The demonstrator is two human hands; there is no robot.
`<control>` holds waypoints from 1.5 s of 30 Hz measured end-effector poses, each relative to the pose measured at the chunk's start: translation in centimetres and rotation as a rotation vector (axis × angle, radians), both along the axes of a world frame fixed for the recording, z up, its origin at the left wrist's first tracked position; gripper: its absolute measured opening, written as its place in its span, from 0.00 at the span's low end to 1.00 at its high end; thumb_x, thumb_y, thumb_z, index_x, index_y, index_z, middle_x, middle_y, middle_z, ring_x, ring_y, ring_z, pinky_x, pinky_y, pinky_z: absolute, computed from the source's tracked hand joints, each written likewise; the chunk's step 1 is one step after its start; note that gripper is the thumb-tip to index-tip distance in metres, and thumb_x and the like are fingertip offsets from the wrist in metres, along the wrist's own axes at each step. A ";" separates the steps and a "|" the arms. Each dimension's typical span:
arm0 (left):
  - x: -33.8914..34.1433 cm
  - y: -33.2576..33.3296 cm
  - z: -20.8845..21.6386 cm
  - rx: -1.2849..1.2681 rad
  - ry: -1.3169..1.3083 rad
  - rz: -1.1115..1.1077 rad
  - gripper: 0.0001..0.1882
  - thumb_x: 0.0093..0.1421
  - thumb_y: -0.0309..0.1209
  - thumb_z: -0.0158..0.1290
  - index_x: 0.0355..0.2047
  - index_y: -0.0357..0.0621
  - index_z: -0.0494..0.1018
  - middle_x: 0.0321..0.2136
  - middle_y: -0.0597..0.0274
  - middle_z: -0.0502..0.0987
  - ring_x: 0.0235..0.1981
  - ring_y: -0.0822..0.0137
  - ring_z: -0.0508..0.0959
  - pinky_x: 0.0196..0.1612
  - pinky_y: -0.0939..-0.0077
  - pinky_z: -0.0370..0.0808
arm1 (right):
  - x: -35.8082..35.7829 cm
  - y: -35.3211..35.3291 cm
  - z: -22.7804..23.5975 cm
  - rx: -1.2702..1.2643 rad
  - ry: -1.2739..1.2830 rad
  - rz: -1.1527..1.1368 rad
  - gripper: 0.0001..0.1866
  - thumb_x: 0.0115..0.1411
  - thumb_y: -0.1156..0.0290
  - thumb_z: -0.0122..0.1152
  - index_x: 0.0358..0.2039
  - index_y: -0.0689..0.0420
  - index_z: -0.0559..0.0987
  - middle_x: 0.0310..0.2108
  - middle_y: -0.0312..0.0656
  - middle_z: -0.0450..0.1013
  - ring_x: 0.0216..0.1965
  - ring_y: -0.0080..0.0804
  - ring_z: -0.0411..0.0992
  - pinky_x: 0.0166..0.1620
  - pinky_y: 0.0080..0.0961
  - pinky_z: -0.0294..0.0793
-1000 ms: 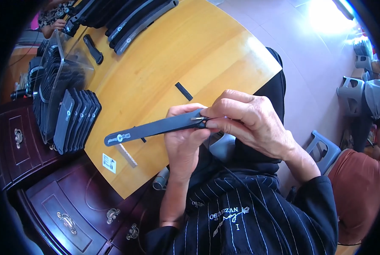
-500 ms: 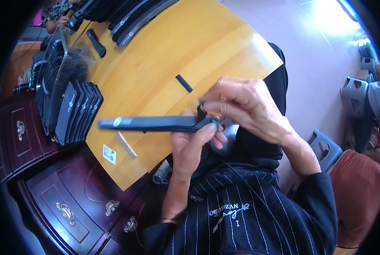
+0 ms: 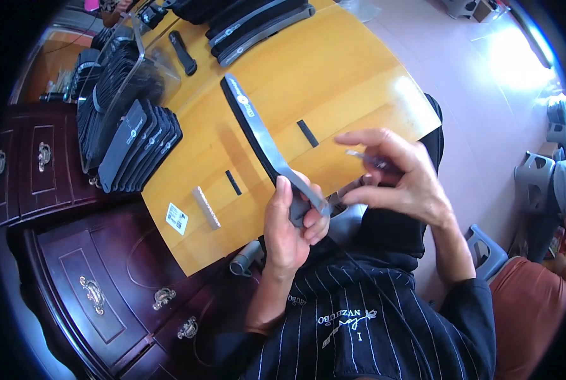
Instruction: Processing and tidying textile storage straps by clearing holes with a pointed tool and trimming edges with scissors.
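My left hand [image 3: 286, 225] is closed around the lower end of a long grey padded strap [image 3: 261, 136] with white print and a black edge. The strap slants up and away over the wooden table. To its right, my right hand [image 3: 413, 183] is apart from the strap, thumb and forefinger spread. Lodged in that hand is a small dark tool with a thin, pale tip [image 3: 384, 166]; motion blur hides its exact kind. Two short black strips [image 3: 308, 133] lie on the table, one on each side of the strap.
Stacked dark straps [image 3: 140, 149] stand at the table's left edge beside a clear plastic holder [image 3: 134, 44]. More straps [image 3: 264, 31] are piled at the back, near a single short one [image 3: 183, 54]. A pale strip [image 3: 206, 208] and white label [image 3: 176, 218] lie near the front-left corner.
The strap has swung from lying crosswise to pointing up and away. My right hand has drawn off its end, and its fingers have spread from a pinch.
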State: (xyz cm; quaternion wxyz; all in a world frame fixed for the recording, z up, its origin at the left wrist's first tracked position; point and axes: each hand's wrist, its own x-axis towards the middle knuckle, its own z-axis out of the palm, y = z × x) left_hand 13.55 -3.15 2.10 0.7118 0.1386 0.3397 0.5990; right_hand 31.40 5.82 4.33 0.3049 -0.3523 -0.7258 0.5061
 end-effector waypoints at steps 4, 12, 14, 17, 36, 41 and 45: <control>0.5 -0.2 0.6 -0.068 -0.054 -0.101 0.24 0.68 0.53 0.31 0.33 0.46 0.63 0.14 0.68 0.59 0.09 0.76 0.55 0.12 0.83 0.53 | -2.9 -0.8 -0.3 0.023 0.134 0.108 0.32 0.42 0.68 0.76 0.51 0.54 0.75 0.19 0.29 0.60 0.20 0.14 0.59 0.25 0.14 0.59; -0.5 0.0 1.1 0.007 0.093 -0.062 0.21 0.69 0.50 0.35 0.32 0.44 0.62 0.16 0.67 0.62 0.10 0.78 0.59 0.13 0.86 0.56 | -2.6 0.0 -0.8 -0.303 0.326 0.225 0.32 0.44 0.59 0.76 0.49 0.57 0.76 0.30 0.34 0.71 0.29 0.16 0.64 0.31 0.14 0.62; -0.8 0.1 0.7 0.051 0.476 0.047 0.15 0.68 0.43 0.41 0.33 0.45 0.63 0.19 0.66 0.65 0.11 0.78 0.59 0.12 0.86 0.56 | -2.7 0.2 -0.1 -0.420 0.244 0.109 0.35 0.41 0.53 0.77 0.47 0.57 0.75 0.26 0.30 0.65 0.23 0.14 0.57 0.27 0.13 0.57; -0.4 0.8 0.9 -0.006 0.764 0.210 0.13 0.68 0.41 0.42 0.36 0.44 0.64 0.21 0.66 0.67 0.14 0.78 0.62 0.13 0.85 0.56 | -3.5 -0.1 0.2 -0.124 0.109 0.059 0.37 0.40 0.48 0.76 0.45 0.57 0.73 0.28 0.30 0.67 0.22 0.13 0.57 0.24 0.14 0.57; -0.2 -0.6 0.9 -0.010 -0.027 -0.131 0.22 0.69 0.50 0.32 0.28 0.44 0.60 0.11 0.66 0.59 0.07 0.77 0.54 0.10 0.85 0.52 | -5.3 -1.3 -1.8 -0.315 0.572 -0.170 0.12 0.58 0.71 0.64 0.41 0.59 0.75 0.26 0.29 0.68 0.23 0.11 0.62 0.26 0.10 0.61; -1.3 -0.5 0.8 -0.037 -0.193 -0.140 0.23 0.69 0.52 0.31 0.28 0.46 0.60 0.10 0.68 0.56 0.06 0.78 0.51 0.08 0.85 0.49 | -4.2 -1.6 -1.0 -0.463 0.596 0.002 0.18 0.54 0.73 0.67 0.46 0.58 0.77 0.26 0.29 0.69 0.27 0.15 0.66 0.30 0.13 0.67; -0.8 -0.4 1.5 -0.049 -0.128 -0.179 0.24 0.68 0.53 0.32 0.27 0.46 0.59 0.09 0.67 0.56 0.06 0.79 0.50 0.08 0.86 0.49 | -5.0 -1.3 -1.6 -0.004 0.351 0.015 0.14 0.51 0.73 0.68 0.40 0.55 0.80 0.24 0.33 0.69 0.23 0.19 0.67 0.29 0.16 0.68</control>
